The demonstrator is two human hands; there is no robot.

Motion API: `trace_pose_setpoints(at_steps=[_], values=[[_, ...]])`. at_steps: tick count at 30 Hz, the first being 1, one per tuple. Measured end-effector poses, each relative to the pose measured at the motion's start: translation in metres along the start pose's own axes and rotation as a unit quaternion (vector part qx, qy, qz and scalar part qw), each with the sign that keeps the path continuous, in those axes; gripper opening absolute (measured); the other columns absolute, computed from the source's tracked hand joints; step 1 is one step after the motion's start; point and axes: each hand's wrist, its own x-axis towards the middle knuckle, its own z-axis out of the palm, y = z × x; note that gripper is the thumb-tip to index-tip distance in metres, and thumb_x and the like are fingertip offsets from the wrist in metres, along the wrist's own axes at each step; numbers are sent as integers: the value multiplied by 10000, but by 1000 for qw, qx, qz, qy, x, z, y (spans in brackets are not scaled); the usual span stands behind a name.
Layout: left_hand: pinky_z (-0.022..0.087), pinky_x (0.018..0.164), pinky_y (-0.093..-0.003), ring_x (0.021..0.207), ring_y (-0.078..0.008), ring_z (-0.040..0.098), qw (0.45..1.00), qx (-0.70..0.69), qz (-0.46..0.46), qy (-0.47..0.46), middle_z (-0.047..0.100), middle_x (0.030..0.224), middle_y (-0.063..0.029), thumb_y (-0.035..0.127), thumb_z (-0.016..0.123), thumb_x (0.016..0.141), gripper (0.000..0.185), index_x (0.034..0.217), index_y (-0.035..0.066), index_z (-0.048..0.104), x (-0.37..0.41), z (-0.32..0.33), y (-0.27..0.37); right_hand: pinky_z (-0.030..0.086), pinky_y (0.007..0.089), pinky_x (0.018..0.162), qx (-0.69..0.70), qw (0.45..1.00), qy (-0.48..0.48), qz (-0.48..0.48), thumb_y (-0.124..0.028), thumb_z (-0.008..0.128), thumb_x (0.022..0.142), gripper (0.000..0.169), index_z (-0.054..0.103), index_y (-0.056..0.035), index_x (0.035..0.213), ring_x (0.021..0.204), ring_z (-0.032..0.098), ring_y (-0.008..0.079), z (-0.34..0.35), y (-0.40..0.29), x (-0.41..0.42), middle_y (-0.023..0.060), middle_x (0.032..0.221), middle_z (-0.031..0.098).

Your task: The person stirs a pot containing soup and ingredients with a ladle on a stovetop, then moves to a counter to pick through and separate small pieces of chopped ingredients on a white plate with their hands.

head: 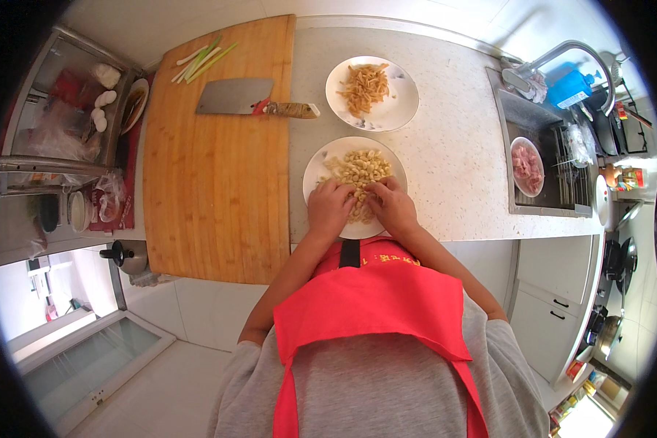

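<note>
A white plate (313,159) close in front of me bears a heap of pale, shelled beans or nuts (367,164). Over its left side, my left hand (331,205) rests with the fingers curled in toward the heap. My right hand (391,203) mirrors it on the right, fingertips bent down, a small gap from the left ones. Whether either set of fingertips pinches a piece is hidden. Thin pale bits, perhaps skins (360,214), lie between the hands. Just beyond stands a second patterned plate (405,104) with light-brown shredded strips (364,87).
Left, a wooden cutting board (213,191) holds a cleaver (235,96), its handle past the board's right edge, and cut scallions (202,60). A metal rack (55,164) with eggs (101,112) stands farther left. Right, a bowl of raw meat (526,166) sits in the sink (501,131).
</note>
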Motion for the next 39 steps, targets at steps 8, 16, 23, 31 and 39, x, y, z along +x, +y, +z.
trace_pose_setpoints(at_steps=[8,16,23,31,39], values=[[450,705,-313,781,-205,560,979,-194,-54,40,574,861,-60,102,610,730,122,840,50,602,-1,1,7,470,314,635,165,986,-16,21,-126,617,745,184,594,-59,915,732,579,214,1,-2,2,88,825,587],[452,651,-191,712,-66,555,874,-452,-176,-34,610,817,-26,74,571,814,120,910,2,588,-5,-9,18,454,210,635,438,882,-47,166,-76,607,789,165,577,7,928,724,563,90,-8,-14,3,38,792,600],[466,668,-202,742,-82,571,844,-502,-187,-27,611,814,-38,52,567,816,107,906,-4,581,-8,-6,15,462,202,662,439,886,-53,139,-61,587,796,162,569,15,938,719,570,87,-17,-24,3,38,815,605],[454,623,-195,691,-68,559,865,-467,-177,-34,610,765,-32,61,577,803,104,882,-7,586,-12,-6,20,437,205,554,353,925,-22,140,-86,617,741,144,565,22,821,618,537,62,-3,-14,0,34,709,599],[443,562,-206,639,-77,543,828,-507,-221,-90,590,738,-34,114,576,816,151,899,-11,554,-10,-5,20,442,273,548,248,965,-42,70,-116,601,731,146,544,-1,802,591,548,139,-3,-16,-6,91,648,572]])
